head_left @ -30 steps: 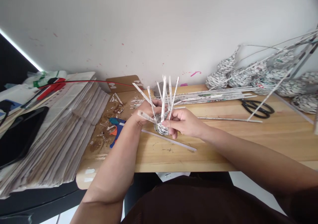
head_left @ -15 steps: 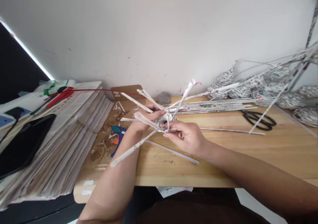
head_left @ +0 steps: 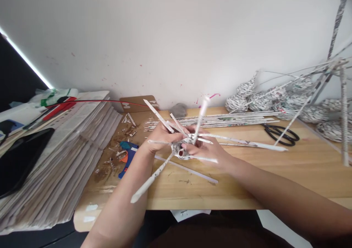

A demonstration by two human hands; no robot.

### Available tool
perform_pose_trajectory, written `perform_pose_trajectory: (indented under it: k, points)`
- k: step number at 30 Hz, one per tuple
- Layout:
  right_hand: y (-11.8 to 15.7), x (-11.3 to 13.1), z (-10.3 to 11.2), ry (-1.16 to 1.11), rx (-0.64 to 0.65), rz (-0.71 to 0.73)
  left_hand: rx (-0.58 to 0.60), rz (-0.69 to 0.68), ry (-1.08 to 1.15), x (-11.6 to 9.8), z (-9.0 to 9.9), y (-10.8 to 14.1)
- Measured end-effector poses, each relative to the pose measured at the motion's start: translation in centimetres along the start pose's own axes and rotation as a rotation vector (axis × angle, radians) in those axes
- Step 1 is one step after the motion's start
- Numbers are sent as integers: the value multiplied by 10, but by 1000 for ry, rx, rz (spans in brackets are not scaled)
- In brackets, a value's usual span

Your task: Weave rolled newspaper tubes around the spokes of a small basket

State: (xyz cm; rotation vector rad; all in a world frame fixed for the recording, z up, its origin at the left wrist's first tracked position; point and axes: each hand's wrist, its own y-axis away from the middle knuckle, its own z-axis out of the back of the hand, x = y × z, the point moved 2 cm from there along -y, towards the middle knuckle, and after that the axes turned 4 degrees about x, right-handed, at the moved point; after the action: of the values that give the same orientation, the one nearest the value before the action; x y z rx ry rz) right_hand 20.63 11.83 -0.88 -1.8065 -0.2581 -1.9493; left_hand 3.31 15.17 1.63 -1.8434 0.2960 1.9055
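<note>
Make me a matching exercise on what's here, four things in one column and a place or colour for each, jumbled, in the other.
Column one
1. Scissors
2. Black flat device
3. Woven piece with splayed rods
4. Small tool near paper scraps

Column two
A. On the paper stack
B. Blue and orange
C. Near the woven shapes by the wall
D. Between both hands

Right pairs: 1-C, 2-A, 3-D, 4-B

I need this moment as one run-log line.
left hand: holding woven paper piece; right hand: holding it too; black scissors: on table
</note>
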Motion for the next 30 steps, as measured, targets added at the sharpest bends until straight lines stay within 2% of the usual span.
perform_pose_trajectory:
  k: [5, 9, 13, 17, 20, 23, 24, 27, 30]
  points:
    - [5, 10, -2, 145, -139, -54, -22, 23, 79, 2, -10, -4]
    - [1, 10, 1, 130, -190, -171, -123, 4, 153, 12, -9, -9]
    - [-6, 3, 9, 109, -286, -158, -228, 40, 181, 22, -4, -11]
    - [-14, 4, 22, 41, -380, -117, -180, 51, 62, 16, -5, -8]
    - [-18, 6, 28, 32, -426, -131, -58, 27, -18, 8, -14, -4]
    - [-17, 6, 25, 21, -424, -137, 19, 21, -95, 7, -26, -2]
    - [-16, 5, 22, -9, -401, -126, 9, 17, -141, 9, -29, -3]
    - [-13, 6, 12, -122, -282, -109, -86, -14, -199, 14, -31, -6]
    - [-11, 9, 12, -138, -161, -121, -163, -8, -172, 16, -22, -8]
